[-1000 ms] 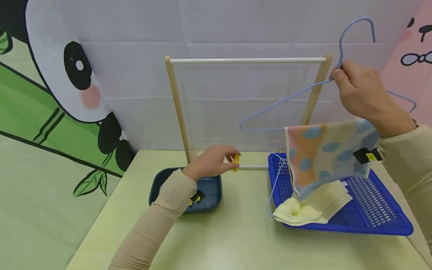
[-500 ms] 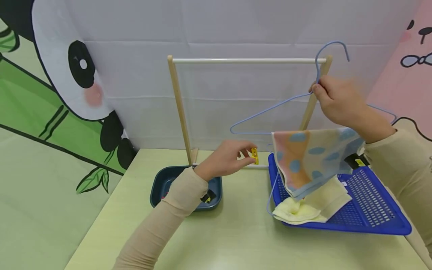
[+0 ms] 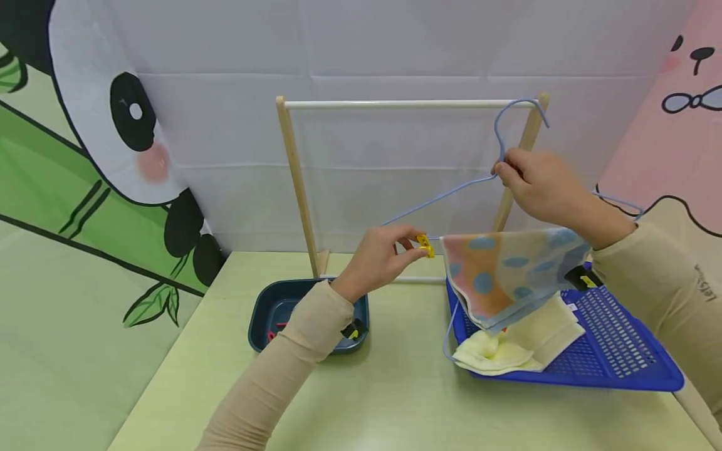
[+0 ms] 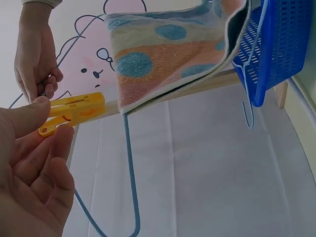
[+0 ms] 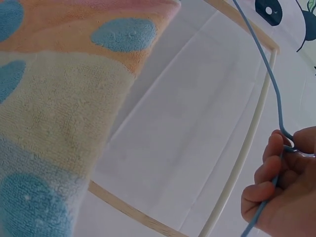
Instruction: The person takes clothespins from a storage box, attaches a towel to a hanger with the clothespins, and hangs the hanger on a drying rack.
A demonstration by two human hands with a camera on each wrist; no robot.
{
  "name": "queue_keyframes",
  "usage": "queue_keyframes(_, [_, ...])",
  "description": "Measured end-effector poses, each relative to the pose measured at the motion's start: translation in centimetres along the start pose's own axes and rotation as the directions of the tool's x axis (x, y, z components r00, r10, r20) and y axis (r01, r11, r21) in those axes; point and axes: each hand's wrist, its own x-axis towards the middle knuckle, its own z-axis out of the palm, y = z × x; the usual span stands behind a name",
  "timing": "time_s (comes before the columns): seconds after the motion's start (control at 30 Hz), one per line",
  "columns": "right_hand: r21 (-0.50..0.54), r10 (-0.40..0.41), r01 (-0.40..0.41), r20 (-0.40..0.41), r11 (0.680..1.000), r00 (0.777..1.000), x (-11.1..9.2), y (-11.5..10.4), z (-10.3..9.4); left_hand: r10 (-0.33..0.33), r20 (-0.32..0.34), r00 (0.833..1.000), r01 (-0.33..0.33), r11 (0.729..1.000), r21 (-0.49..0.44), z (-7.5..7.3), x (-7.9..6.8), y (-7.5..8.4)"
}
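the right hand point(image 3: 541, 191), fingers clamped round the blue hanger point(image 4: 131, 173) at its neck, has come lower and further left than a second ago, so the spotted towel point(image 3: 502, 269) now hangs low before the right post of the rack point(image 3: 395, 104). the left hand point(image 3: 375, 260), thumb and fingers pinching a yellow peg point(image 3: 425, 246), has shifted rightward, past the rack's middle.
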Motion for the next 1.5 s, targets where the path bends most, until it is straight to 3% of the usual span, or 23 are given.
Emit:
queue_keyframes(0.2, [0.024,0.012,-0.013,0.034,1.0,0.999,-0.1,0.1,0.9,-0.008,-0.055,0.998,0.008,1.0,-0.003,0.5,0.2,-0.2])
queue_keyframes(0.43, [0.052,0.024,-0.028,0.075,0.998,0.997,-0.1,0.1,1.7,0.034,-0.112,0.993,-0.033,0.999,0.015,1.3,0.3,-0.6])
queue_keyframes(0.87, [0.105,0.04,-0.054,0.127,0.993,0.991,-0.5,0.0,2.8,0.073,-0.113,0.991,-0.066,0.996,0.06,3.2,0.4,-1.4])
queue_keyframes(1.5, [0.115,0.033,-0.049,0.139,0.992,0.99,-0.7,-0.3,3.0,0.07,-0.09,0.993,-0.066,0.997,0.046,4.6,0.9,-2.0])
